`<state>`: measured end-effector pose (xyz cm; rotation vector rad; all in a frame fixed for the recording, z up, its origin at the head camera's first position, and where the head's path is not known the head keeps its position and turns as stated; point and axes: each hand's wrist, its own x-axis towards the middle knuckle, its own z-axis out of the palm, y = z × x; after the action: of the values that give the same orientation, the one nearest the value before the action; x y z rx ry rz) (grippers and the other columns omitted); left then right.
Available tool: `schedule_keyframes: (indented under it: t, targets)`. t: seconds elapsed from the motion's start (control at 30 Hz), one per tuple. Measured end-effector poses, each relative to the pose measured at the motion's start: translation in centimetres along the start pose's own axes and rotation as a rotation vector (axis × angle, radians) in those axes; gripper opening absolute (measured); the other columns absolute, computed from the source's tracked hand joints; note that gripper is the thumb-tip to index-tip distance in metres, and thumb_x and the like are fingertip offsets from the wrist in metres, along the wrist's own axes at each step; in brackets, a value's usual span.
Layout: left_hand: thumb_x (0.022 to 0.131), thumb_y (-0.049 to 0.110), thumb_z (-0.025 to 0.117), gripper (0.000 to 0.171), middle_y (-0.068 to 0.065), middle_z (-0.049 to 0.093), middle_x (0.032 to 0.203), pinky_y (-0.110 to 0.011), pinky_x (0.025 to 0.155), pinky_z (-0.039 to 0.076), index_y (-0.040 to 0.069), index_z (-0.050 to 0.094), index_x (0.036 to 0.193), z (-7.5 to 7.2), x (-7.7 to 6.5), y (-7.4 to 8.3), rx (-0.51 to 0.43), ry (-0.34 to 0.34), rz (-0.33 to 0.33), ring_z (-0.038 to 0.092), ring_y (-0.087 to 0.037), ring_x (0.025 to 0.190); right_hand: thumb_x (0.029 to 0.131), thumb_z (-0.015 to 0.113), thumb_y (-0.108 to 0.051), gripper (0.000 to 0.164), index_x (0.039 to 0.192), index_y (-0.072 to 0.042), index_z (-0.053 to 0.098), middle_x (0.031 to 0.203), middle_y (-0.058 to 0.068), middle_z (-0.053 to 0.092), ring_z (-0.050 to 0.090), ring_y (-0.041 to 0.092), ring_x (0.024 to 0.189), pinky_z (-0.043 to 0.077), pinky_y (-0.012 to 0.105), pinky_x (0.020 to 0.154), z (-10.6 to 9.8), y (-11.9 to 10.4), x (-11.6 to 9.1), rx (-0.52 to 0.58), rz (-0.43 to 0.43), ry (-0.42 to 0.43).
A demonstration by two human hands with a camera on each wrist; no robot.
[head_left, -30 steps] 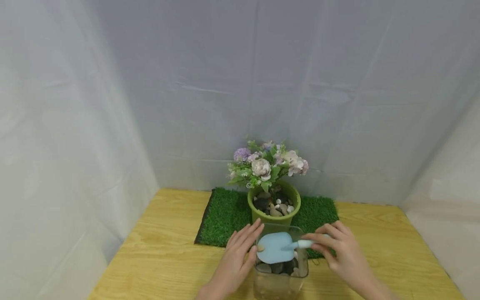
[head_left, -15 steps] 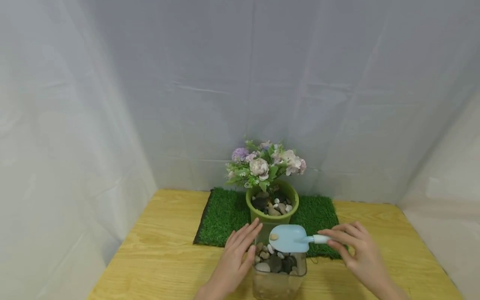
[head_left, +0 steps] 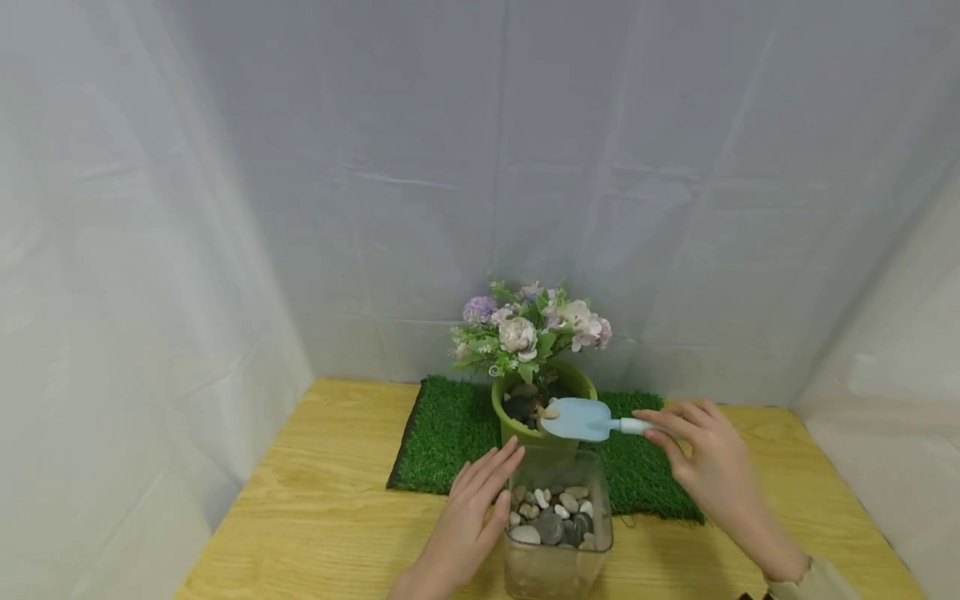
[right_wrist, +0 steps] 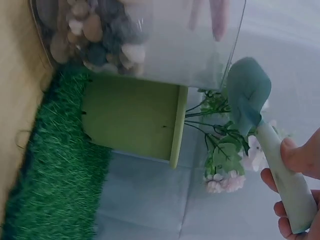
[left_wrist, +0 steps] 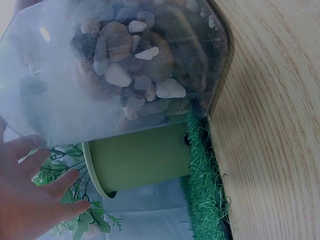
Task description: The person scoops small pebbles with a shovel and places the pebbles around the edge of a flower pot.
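Note:
My right hand (head_left: 697, 446) grips the white handle of a small light-blue shovel (head_left: 581, 419). The blade hangs over the front right of a green flowerpot (head_left: 498, 408), with a tan pebble (head_left: 550, 412) at its tip. Stones and the stems of artificial flowers (head_left: 525, 333) fill the pot; the blade hides part of the stones. My left hand (head_left: 472, 517) rests with straight fingers against the left side of a clear plastic container (head_left: 606, 500). Inside it lie several pebbles (left_wrist: 117, 75), grey, tan and white. The right wrist view shows fingers and thumb around the shovel handle (right_wrist: 287, 177).
Under the pot lies a strip of artificial grass (head_left: 450, 433) on the wooden table (head_left: 330, 500). The container stands in front of the pot, close to the grass edge. White cloth (head_left: 420, 208) hangs behind and at both sides.
The right hand has carried the shovel with its pebble from above the clear container, first rightward, then forward to over the flowerpot. The left hand has stayed at the container.

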<state>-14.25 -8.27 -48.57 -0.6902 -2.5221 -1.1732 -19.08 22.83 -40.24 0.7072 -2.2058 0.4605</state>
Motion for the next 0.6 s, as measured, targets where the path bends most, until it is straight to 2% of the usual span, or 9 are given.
schedule_keyframes:
  t: [0.1, 0.3, 0.47, 0.6]
  targets:
    - [0.110, 0.025, 0.044, 0.049, 0.010, 0.028, 0.165, -0.070, 0.116, 0.020, 0.021, 0.040, 0.158, 0.0, 0.0, 0.0, 0.006, 0.003, 0.004, 0.031, -0.031, 0.150, 0.075, 0.087, -0.007, 0.031, 0.106, -0.012, 0.081, 0.085, 0.001, 0.068, 0.049, 0.015, 0.077, 0.040, 0.033, 0.065, 1.1, -0.1, 1.4, -0.041, -0.051, -0.010]
    - [0.109, 0.022, 0.044, 0.049, 0.011, 0.028, 0.165, -0.071, 0.116, 0.019, 0.022, 0.039, 0.158, 0.1, -0.1, -0.1, 0.005, 0.008, 0.006, 0.031, -0.033, 0.150, 0.079, 0.085, -0.009, 0.022, 0.101, -0.009, 0.081, 0.082, 0.007, 0.068, 0.053, 0.023, 0.075, 0.038, 0.035, 0.063, 4.4, -0.5, 4.0, -0.120, -0.213, 0.039]
    - [0.109, 0.021, 0.045, 0.049, 0.009, 0.030, 0.165, -0.072, 0.114, 0.021, 0.020, 0.041, 0.157, 0.2, -0.1, -0.2, 0.004, 0.019, 0.011, 0.033, -0.034, 0.149, 0.079, 0.086, -0.009, 0.023, 0.101, -0.008, 0.080, 0.087, 0.010, 0.068, 0.055, 0.028, 0.080, 0.039, 0.036, 0.064, 6.5, -1.2, 5.8, -0.285, -0.351, 0.045]
    - [0.109, 0.021, 0.045, 0.048, 0.009, 0.030, 0.165, -0.072, 0.114, 0.021, 0.020, 0.042, 0.157, 0.3, -0.1, -0.2, 0.011, 0.023, 0.014, 0.034, -0.034, 0.148, 0.078, 0.088, -0.011, 0.025, 0.101, -0.008, 0.080, 0.090, 0.012, 0.068, 0.056, 0.027, 0.083, 0.040, 0.036, 0.067, 7.1, -1.8, 6.5, -0.394, -0.404, 0.039]
